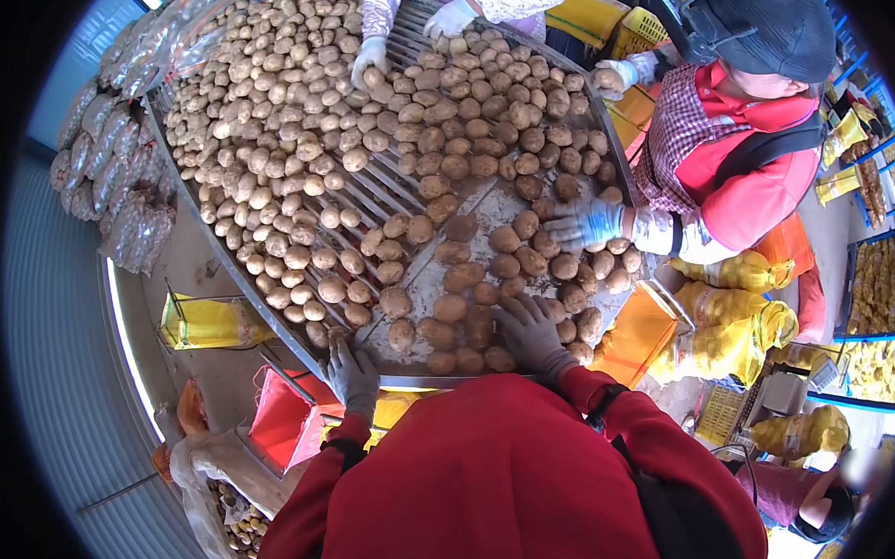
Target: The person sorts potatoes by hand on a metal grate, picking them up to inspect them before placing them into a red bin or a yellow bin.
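Note:
Many brown potatoes [450, 308] lie on a slatted metal table [405, 194] with a flat metal area at its near end. My left hand [351, 376], in a grey glove, rests at the table's near edge, fingers apart, just below a potato. In a matching grey glove, my right hand [530, 333] lies with spread fingers beside and against several potatoes on the flat part. Neither hand is wrapped round anything that shows.
A co-worker [759, 170] in red stands at the right, one gloved hand on potatoes, the other holding one. Another person's gloved hands reach in at the top. An orange bin [639, 337], red bin [293, 415] and yellow sack [212, 322] stand below the table.

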Motion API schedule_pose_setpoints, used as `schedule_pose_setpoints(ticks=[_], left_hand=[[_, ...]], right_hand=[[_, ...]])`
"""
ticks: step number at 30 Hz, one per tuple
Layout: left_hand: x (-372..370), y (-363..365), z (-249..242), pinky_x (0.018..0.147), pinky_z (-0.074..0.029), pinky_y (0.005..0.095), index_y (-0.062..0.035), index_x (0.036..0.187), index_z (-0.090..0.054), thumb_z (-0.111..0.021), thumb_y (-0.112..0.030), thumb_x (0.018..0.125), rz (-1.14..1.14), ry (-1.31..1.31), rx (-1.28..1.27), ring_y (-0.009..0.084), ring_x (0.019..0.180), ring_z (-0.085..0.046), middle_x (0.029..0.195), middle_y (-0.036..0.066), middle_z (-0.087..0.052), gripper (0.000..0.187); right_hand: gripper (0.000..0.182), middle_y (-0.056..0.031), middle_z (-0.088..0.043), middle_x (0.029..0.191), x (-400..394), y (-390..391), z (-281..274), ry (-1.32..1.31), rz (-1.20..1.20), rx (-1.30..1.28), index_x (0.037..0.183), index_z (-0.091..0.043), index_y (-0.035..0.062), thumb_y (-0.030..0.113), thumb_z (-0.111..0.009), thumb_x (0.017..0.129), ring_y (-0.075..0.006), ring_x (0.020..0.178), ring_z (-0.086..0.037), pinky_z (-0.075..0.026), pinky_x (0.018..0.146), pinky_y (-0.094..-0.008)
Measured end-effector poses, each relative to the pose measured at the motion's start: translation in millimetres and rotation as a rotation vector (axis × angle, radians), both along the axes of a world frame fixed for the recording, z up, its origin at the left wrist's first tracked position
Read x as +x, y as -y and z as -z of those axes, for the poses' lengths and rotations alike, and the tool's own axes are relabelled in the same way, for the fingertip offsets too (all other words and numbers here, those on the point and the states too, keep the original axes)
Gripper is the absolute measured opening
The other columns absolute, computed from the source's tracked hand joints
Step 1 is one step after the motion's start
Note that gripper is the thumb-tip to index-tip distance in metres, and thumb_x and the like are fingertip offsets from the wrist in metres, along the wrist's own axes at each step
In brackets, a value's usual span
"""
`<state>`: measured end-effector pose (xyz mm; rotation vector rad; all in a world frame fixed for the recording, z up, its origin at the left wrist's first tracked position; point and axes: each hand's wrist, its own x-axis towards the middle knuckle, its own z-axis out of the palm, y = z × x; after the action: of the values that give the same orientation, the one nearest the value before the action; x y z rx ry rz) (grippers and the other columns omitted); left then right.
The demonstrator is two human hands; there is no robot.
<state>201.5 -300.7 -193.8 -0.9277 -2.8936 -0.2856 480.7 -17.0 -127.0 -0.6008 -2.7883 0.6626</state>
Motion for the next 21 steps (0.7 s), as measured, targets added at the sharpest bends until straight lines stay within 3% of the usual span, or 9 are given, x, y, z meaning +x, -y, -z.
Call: schedule_pose_setpoints(ticks=[1,3,5,8,10,13,15,18,21], left_hand=[[0.2,-0.5,-1.9,0.123,-0.027,0.0576,0.0009,0.147,-0.052,-0.054,-0.030,0.100,-0.006,0.000,0.004,0.0343,0.142,-0.052,0.154,0.020,-0.056,0.056],[1.1,-2.2,-4.7,0.123,-0.027,0.0578,0.0008,0.147,-0.052,-0.053,-0.030,0.100,-0.005,0.005,0.007,0.0336,0.143,-0.051,0.155,0.019,-0.056,0.056],[-0.8,-4.7,-3.9,0.123,-0.027,0.0580,0.0008,0.148,-0.052,-0.054,-0.031,0.100,0.010,0.007,0.033,0.0331,0.144,-0.051,0.155,0.020,-0.055,0.058],[0.1,1.0,-3.5,0.122,-0.028,0.0584,0.0006,0.148,-0.052,-0.056,-0.030,0.099,0.043,0.031,0.046,0.0336,0.144,-0.051,0.155,0.020,-0.055,0.058],[-1.8,3.1,-4.3,0.122,-0.029,0.0588,0.0004,0.148,-0.053,-0.057,-0.029,0.099,0.071,0.013,0.012,0.0340,0.144,-0.051,0.155,0.020,-0.055,0.058],[-1.9,3.8,-6.2,0.118,-0.034,0.0589,-0.0033,0.143,-0.058,-0.060,-0.029,0.097,0.140,0.018,0.105,0.0378,0.130,-0.060,0.139,0.021,-0.065,0.053],[-0.8,0.6,-36.6,0.117,-0.035,0.0564,-0.0057,0.140,-0.062,-0.056,-0.028,0.101,0.119,0.301,0.020,0.0386,0.134,-0.058,0.135,0.022,-0.067,0.045],[-1.3,-9.2,-44.7,0.100,-0.049,0.0524,-0.0098,0.125,-0.071,-0.064,-0.021,0.097,0.249,0.257,0.210,0.0375,0.115,-0.067,0.123,0.016,-0.072,0.030],[0.4,-49.5,-68.8,0.082,-0.056,0.0479,-0.0099,0.118,-0.072,-0.071,-0.012,0.092,0.380,0.277,0.450,0.0358,0.097,-0.070,0.121,0.012,-0.073,0.026]], right_hand=[[0.052,-0.0112,-0.059,0.144,-12.1,5.6,-17.0,0.029,-0.027,-0.071,0.139,-0.063,0.0173,0.028,-0.071,0.089,-0.0355,0.139,-0.051,-0.039,0.115,-0.0557],[0.055,-0.0128,-0.057,0.145,-35.9,28.6,57.9,-0.216,-0.237,-0.013,0.143,-0.058,0.0179,0.027,-0.071,0.091,-0.0354,0.140,-0.051,-0.040,0.117,-0.0554],[0.055,-0.0119,-0.057,0.145,-68.2,46.1,62.7,-0.280,-0.612,0.306,0.147,-0.056,0.0177,0.028,-0.068,0.095,-0.0358,0.142,-0.050,-0.041,0.118,-0.0537],[0.055,-0.0091,-0.056,0.150,-80.0,47.5,56.8,-0.264,-0.739,0.270,0.150,-0.054,0.0192,0.033,-0.063,0.098,-0.0336,0.145,-0.048,-0.040,0.120,-0.0513],[0.056,-0.0068,-0.056,0.152,-58.9,40.8,68.0,-0.204,-0.672,0.195,0.152,-0.053,0.0200,0.034,-0.062,0.098,-0.0313,0.146,-0.048,-0.039,0.119,-0.0502],[0.055,-0.0036,-0.055,0.155,-4.7,27.4,76.0,-0.068,-0.555,0.105,0.151,-0.054,0.0190,0.036,-0.060,0.100,-0.0272,0.147,-0.048,-0.039,0.118,-0.0486],[0.049,-0.0035,-0.059,0.151,19.4,12.7,41.0,-0.071,-0.468,-0.030,0.144,-0.061,0.0167,0.034,-0.063,0.098,-0.0283,0.145,-0.050,-0.041,0.114,-0.0485],[0.046,-0.0073,-0.067,0.138,59.5,2.0,34.9,-0.034,-0.337,0.084,0.134,-0.068,0.0112,0.024,-0.069,0.090,-0.0291,0.134,-0.059,-0.047,0.110,-0.0494],[0.043,-0.0090,-0.072,0.130,82.9,-6.8,33.1,-0.081,-0.165,0.176,0.132,-0.068,0.0090,0.027,-0.065,0.093,-0.0319,0.126,-0.065,-0.046,0.108,-0.0511]])
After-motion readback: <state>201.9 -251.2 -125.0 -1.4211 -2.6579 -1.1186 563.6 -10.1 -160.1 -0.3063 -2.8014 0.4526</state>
